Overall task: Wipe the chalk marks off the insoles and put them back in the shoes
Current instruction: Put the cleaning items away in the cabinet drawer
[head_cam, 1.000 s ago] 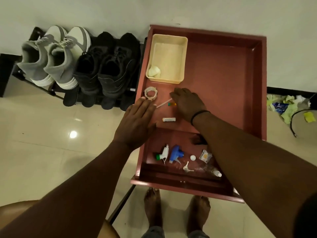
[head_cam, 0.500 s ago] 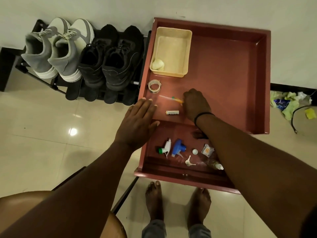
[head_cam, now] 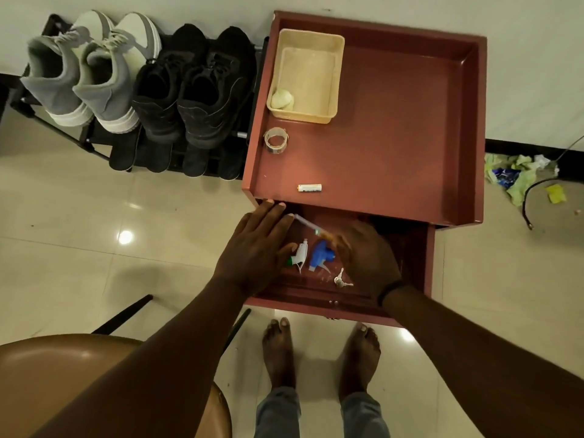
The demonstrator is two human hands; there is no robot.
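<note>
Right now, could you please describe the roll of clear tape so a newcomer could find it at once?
Start at the red cabinet top beside the shoe rack. Near its left edge stands a cream plastic basket; the roll of clear tape lies just in front of it. It is the only ring there, unlike the small white tube nearer the drawer.

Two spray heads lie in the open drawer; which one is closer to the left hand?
The white spray head with the green nozzle, right beside the left hand. The blue spray head lies nearer the right hand.

A home: a shoe rack with sneakers against the wall, tiled floor, small drawer cabinet.
</note>
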